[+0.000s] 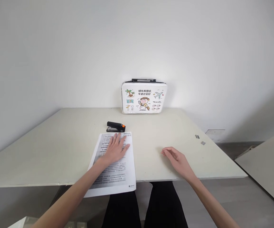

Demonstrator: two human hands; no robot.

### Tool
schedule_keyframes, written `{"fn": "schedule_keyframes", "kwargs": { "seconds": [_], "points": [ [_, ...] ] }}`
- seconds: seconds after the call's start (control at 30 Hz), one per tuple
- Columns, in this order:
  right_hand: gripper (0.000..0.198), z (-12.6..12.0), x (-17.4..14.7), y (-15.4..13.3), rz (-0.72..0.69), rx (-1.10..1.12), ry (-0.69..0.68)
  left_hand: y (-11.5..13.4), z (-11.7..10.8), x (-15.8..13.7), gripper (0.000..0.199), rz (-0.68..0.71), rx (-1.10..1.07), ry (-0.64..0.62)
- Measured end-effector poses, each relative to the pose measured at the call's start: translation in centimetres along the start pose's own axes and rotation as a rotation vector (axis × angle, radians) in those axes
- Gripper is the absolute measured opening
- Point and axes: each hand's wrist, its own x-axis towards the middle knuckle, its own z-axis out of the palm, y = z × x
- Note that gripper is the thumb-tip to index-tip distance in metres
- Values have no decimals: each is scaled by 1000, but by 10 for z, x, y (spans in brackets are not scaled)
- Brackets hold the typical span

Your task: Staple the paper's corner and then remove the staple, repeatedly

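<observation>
A printed sheet of paper (pixel 117 174), its lower edge overhanging the front of the table, lies left of the middle. My left hand (pixel 116 148) rests flat on its upper half with the fingers spread; I cannot tell whether it is one sheet or several. Just beyond the paper's top edge lies a black stapler (pixel 115 127) with an orange patch at its right end. To the right of the paper, my right hand (pixel 175 158) is at the tabletop, its fingers loosely curled in against the thumb. Nothing shows in it.
A white carry case (pixel 144 98) with cartoon prints and a black handle stands upright against the wall. Two small grey pieces (pixel 203 143) lie near the right edge of the pale table (pixel 56 152). Below the front edge are my legs in black trousers (pixel 165 205).
</observation>
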Motion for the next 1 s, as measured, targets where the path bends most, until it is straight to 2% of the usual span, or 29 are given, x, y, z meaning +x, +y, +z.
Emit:
{"fn": "schedule_keyframes", "kwargs": {
  "seconds": [0.17, 0.4, 1.0],
  "points": [
    [38, 0, -2, 1, 8, -5, -3, -12, -9, 5, 77, 22, 30, -5],
    [41, 1, -4, 0, -14, -28, -3, -21, -3, 17, 73, 12, 52, 36],
    [42, 1, -5, -3, -44, -55, -3, -27, -2, 18, 73, 31, 55, 56]
  ]
}}
